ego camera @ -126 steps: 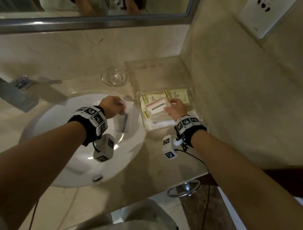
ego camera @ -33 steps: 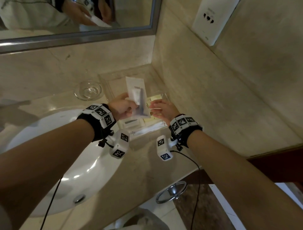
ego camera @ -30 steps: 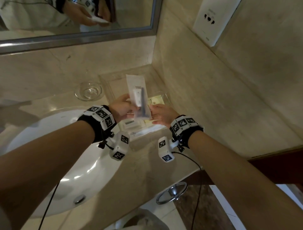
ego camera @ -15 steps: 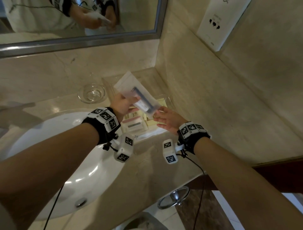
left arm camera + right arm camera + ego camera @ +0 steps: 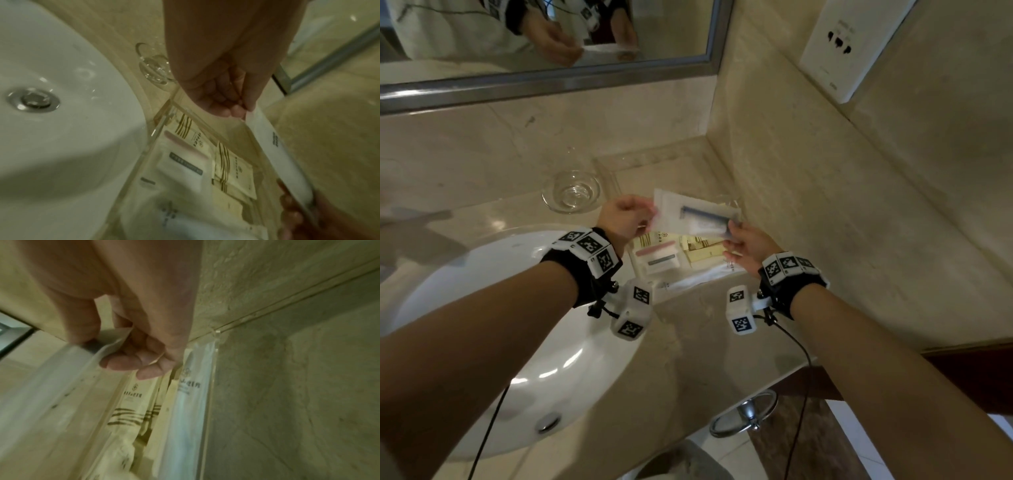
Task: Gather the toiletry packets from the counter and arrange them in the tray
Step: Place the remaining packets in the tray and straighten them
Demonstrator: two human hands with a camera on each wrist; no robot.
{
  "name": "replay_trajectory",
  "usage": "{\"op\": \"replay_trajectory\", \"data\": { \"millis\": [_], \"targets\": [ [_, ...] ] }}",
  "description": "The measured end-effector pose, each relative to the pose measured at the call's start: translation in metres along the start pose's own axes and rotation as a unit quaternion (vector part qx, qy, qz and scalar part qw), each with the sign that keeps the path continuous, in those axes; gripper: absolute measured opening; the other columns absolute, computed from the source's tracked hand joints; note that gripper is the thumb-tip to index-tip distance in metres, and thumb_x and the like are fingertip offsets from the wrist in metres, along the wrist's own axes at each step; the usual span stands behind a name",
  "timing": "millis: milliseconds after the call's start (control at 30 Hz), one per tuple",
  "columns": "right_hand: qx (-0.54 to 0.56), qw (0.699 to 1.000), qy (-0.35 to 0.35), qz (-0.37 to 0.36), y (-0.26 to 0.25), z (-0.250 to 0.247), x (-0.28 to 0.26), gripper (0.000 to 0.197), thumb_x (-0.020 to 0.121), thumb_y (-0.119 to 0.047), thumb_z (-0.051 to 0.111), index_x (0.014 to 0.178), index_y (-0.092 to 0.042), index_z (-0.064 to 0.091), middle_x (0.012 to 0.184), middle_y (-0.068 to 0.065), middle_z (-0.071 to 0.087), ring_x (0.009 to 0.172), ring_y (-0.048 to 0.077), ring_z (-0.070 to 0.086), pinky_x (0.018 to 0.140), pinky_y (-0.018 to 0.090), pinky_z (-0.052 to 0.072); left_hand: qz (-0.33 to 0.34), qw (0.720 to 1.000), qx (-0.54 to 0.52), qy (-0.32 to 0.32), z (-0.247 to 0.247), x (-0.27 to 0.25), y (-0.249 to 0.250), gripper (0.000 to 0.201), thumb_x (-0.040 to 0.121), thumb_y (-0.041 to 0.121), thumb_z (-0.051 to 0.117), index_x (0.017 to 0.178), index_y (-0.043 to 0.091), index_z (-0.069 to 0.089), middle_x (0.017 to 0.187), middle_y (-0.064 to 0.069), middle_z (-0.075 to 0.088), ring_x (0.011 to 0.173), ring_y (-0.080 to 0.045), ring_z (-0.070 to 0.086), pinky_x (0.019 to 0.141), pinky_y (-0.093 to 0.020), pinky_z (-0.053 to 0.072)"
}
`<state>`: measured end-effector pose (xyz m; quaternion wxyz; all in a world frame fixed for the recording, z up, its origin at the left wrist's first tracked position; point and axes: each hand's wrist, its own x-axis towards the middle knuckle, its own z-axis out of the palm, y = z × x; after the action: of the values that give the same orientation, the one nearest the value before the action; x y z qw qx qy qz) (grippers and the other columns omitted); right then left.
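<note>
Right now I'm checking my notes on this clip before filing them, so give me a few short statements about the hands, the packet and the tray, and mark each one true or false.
1. Both hands hold the same clear packet, the left hand at one end and the right hand at the other. True.
2. The clear packet lies flat on the floor of the tray. False: it is held in the air above the tray.
3. The tray already has packets in it, among them the cream packets with brown stripes. True.
4. The glass dish stands inside the tray. False: it stands on the counter, beside the tray.
5. The sink holds a packet. False: none shows there.
</note>
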<state>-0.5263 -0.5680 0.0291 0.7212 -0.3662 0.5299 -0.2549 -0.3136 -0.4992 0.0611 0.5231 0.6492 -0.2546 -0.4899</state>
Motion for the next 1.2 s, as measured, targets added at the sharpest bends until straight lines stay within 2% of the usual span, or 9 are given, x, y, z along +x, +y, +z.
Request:
{"op": "replay_trajectory", "data": {
  "millis": [67,200,367,567,767,933,1067,1133,1200],
  "targets": [
    [0.006,1.000,0.026,-0.007,-0.002,-0.007,0.006,0.014,0.096,-0.019,0.049,0.084,-0.015,0.055,0.073,0.000,0.049,0.062,0.012,0.044,0.061,0.024,0.041,-0.014,0.998,0.051,-0.025,0.002,0.001,-0.006,0.023,0.082,-0.007,0.057,0.068,0.012,0.058,0.057,0.000,0.061,0.051,-0.009,0.053,0.047,-0.014,0.046],
    [-0.094,0.991,0.088,-0.028,-0.008,-0.017,0.010,0.016,0.098,-0.016,0.044,0.085,-0.010,0.053,0.076,0.002,0.051,0.064,0.012,0.046,0.058,0.024,0.039,-0.053,0.989,0.118,-0.074,0.016,-0.001,-0.018,0.026,0.078,-0.014,0.055,0.064,0.008,0.056,0.036,0.005,0.058,0.034,-0.002,0.050,0.036,-0.010,0.038],
    [-0.253,0.958,0.132,0.000,-0.005,-0.025,0.017,0.027,0.097,-0.016,0.044,0.071,-0.012,0.049,0.068,0.004,0.049,0.056,0.013,0.046,0.041,0.019,0.035,-0.087,0.975,0.188,-0.083,0.024,0.002,-0.026,0.018,0.075,-0.007,0.064,0.063,0.007,0.061,0.051,-0.004,0.059,0.038,-0.006,0.051,0.036,-0.010,0.039],
    [-0.382,0.907,0.179,-0.015,0.004,-0.022,0.028,0.025,0.093,-0.014,0.046,0.086,0.006,0.060,0.079,0.024,0.059,0.080,0.023,0.054,0.078,0.039,0.049,-0.104,0.970,0.210,-0.070,0.036,0.014,-0.036,0.024,0.078,-0.006,0.064,0.059,0.008,0.060,0.064,-0.004,0.058,0.061,-0.016,0.056,0.045,-0.014,0.049],
    [-0.443,0.875,0.193,-0.014,0.008,-0.021,0.032,0.016,0.092,-0.021,0.052,0.100,-0.007,0.057,0.088,0.009,0.054,0.081,0.021,0.052,0.071,0.028,0.040,-0.074,0.964,0.246,-0.073,0.037,0.016,-0.045,0.026,0.081,-0.004,0.060,0.060,0.010,0.059,0.051,0.000,0.061,0.033,0.003,0.053,0.037,-0.006,0.042],
    [-0.488,0.839,0.235,-0.050,0.011,-0.016,0.025,0.034,0.090,-0.026,0.055,0.115,-0.004,0.046,0.112,0.013,0.057,0.098,0.029,0.057,0.080,0.037,0.048,-0.055,0.958,0.274,-0.060,0.025,0.017,-0.047,0.027,0.081,0.000,0.061,0.059,0.016,0.058,0.064,-0.004,0.059,0.039,0.001,0.054,0.047,-0.011,0.048],
    [-0.497,0.826,0.220,-0.150,0.009,-0.005,0.018,0.025,0.092,-0.016,0.051,0.114,-0.004,0.052,0.118,0.014,0.056,0.108,0.030,0.055,0.090,0.036,0.047,-0.011,0.953,0.303,-0.007,0.018,0.017,-0.038,0.023,0.082,0.009,0.062,0.065,0.023,0.057,0.081,-0.003,0.062,0.085,-0.022,0.065,0.081,-0.024,0.052],
    [-0.469,0.847,0.154,-0.194,0.008,0.005,0.015,0.022,0.092,-0.009,0.048,0.111,-0.005,0.059,0.115,0.012,0.061,0.106,0.026,0.058,0.085,0.026,0.046,-0.010,0.939,0.344,-0.005,0.015,0.010,-0.033,0.013,0.087,0.010,0.054,0.088,0.017,0.064,0.103,-0.006,0.062,0.106,-0.024,0.061,0.087,-0.021,0.046],
    [-0.449,0.865,0.081,-0.210,0.007,0.021,0.012,0.025,0.093,-0.005,0.047,0.113,-0.004,0.062,0.118,0.012,0.063,0.107,0.024,0.060,0.085,0.021,0.044,-0.023,0.918,0.397,-0.011,0.012,0.005,-0.032,0.027,0.091,0.013,0.047,0.114,0.012,0.061,0.117,-0.005,0.059,0.114,-0.025,0.056,0.087,-0.022,0.043]
  ]
}}
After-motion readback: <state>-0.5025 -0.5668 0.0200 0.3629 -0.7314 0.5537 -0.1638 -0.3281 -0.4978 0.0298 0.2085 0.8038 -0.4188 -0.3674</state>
